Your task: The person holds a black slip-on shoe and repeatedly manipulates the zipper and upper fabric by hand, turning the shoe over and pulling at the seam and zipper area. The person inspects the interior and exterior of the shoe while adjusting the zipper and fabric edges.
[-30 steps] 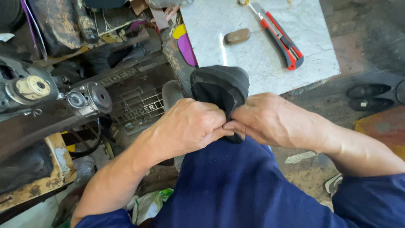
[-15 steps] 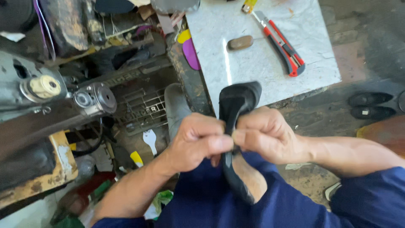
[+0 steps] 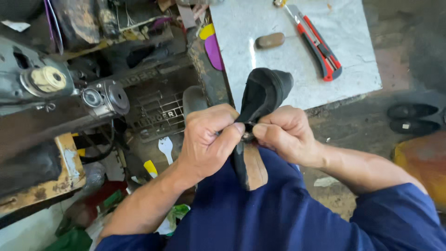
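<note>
A black shoe [image 3: 265,90] with a tan sole stands toe-up over my lap in the head view. My left hand [image 3: 206,139] grips its left side, thumb pressed toward the middle. My right hand [image 3: 283,132] pinches the same spot from the right, fingertips meeting the left thumb at a small shiny part on the shoe's edge. The heel end rests against my blue trousers [image 3: 260,209]. Both hands cover the middle of the shoe.
A grey stone slab [image 3: 353,56] ahead carries a red utility knife [image 3: 316,42] and a small brown oval piece [image 3: 270,40]. An old black sewing machine [image 3: 102,97] stands at left. A pair of black shoes [image 3: 411,118] lies on the floor at right.
The shoe has been turned and lifted from lying folded under both hands to standing toe-up, its tan sole now showing. Both hands have shifted to pinch its middle.
</note>
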